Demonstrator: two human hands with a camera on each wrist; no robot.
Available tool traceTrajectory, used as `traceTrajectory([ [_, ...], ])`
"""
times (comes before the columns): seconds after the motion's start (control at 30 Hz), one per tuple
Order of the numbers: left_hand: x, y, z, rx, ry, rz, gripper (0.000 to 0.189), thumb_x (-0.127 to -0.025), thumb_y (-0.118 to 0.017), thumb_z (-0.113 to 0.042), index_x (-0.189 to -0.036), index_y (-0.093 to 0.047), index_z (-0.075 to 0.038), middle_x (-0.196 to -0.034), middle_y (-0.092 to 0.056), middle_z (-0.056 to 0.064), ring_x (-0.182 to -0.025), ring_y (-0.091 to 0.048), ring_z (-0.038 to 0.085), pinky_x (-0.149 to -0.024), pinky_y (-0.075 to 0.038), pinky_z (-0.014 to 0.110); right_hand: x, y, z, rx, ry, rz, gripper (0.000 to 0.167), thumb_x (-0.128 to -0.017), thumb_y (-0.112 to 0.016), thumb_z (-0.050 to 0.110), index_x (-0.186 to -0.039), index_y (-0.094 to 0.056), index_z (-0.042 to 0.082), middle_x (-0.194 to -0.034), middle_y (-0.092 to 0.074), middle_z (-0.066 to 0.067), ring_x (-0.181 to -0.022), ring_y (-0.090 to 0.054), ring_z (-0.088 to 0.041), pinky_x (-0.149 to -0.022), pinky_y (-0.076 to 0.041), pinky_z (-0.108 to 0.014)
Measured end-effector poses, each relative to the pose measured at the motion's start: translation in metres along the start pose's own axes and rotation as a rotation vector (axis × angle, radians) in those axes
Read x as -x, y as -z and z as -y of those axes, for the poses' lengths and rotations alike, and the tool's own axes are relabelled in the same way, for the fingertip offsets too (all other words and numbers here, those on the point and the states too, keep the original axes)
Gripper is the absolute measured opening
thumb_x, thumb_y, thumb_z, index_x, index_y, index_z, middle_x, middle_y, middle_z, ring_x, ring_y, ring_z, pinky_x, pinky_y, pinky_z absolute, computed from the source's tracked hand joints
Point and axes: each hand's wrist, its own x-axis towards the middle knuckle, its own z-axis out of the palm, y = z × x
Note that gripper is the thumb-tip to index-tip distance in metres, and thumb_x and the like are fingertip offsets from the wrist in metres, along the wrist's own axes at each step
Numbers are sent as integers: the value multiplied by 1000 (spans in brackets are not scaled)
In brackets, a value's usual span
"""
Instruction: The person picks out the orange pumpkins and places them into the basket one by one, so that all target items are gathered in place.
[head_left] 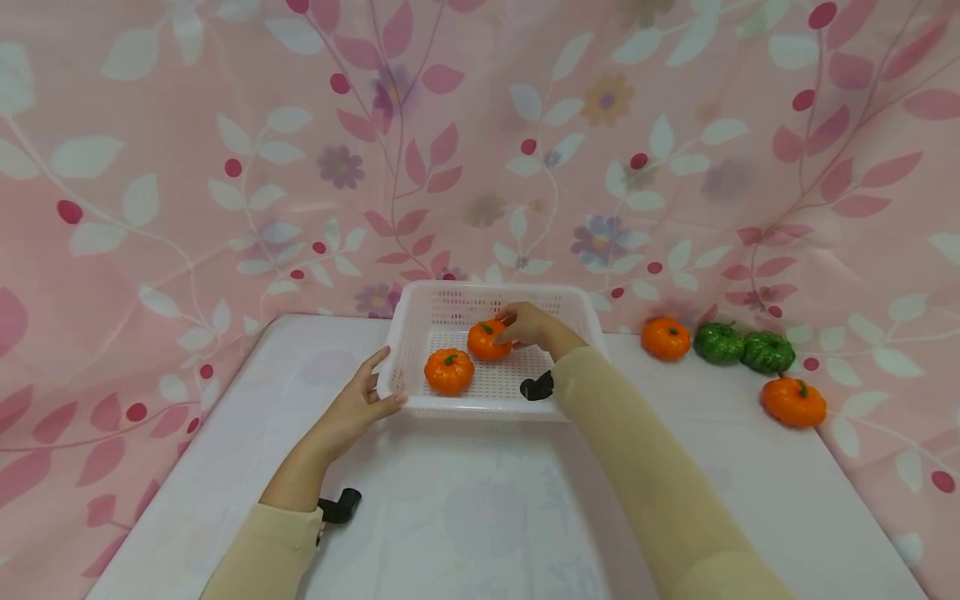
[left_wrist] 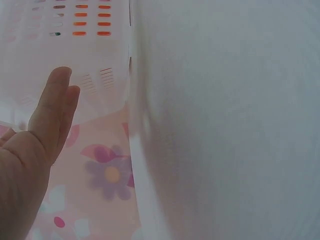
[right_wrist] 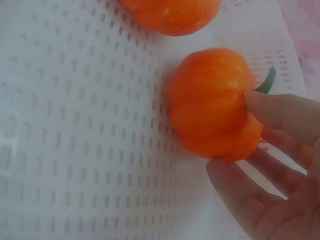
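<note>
A white plastic basket (head_left: 480,406) with perforated walls stands on the table. Two small orange pumpkins with green stems are inside it. My right hand (head_left: 528,325) reaches in and holds the rear pumpkin (head_left: 487,342) between thumb and fingers; the right wrist view shows this pumpkin (right_wrist: 212,105) with the fingertips at its side. The other pumpkin (head_left: 449,372) sits nearer the front left. At the basket's front left corner, my left hand (head_left: 356,408) touches the rim and wall. Its fingers look straight against the outer wall (left_wrist: 95,55) in the left wrist view.
To the right of the basket lie an orange pumpkin (head_left: 666,339), two green pumpkins, one left (head_left: 718,343) and one right (head_left: 768,352), and another orange pumpkin (head_left: 793,402) near the table's right edge. A pink floral cloth (head_left: 480,167) hangs behind the white-covered table (head_left: 480,517).
</note>
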Motion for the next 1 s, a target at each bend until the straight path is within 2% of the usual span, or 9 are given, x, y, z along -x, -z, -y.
traceTrajectory([
  [0.13,0,1,0,10,-5,4,97,-93,-74,-17,-162,-6,-26,-152,-34,26,-113,-57,27,-93,-51,25,-1,-3,2,8,14,-20,50,-90,-73,4,-136,-55,0,-136,-53,-20,-121,-55,-33,-98,-51,-43],
  [0.37,0,1,0,11,-5,6,97,-93,-73,-17,-162,-6,-26,-152,-34,26,-114,-57,27,-94,-51,26,-2,-8,5,15,12,-51,43,-91,-74,8,-131,-59,1,-130,-57,-19,-116,-58,-31,-99,-51,-41],
  [0.6,0,1,0,14,-1,6,97,-93,-74,-18,-162,-6,-26,-153,-33,24,-116,-56,28,-95,-50,27,-5,-9,5,45,4,-63,41,-92,-74,12,-128,-60,0,-125,-58,-18,-108,-62,-28,-93,-54,-36],
  [1.0,-1,0,1,24,-7,1,97,-93,-73,-15,-162,-6,-24,-152,-34,27,-113,-59,26,-94,-51,26,-4,-7,3,-15,45,-85,45,-93,-71,7,-133,-56,-5,-131,-53,-24,-115,-57,-35,-99,-50,-44],
])
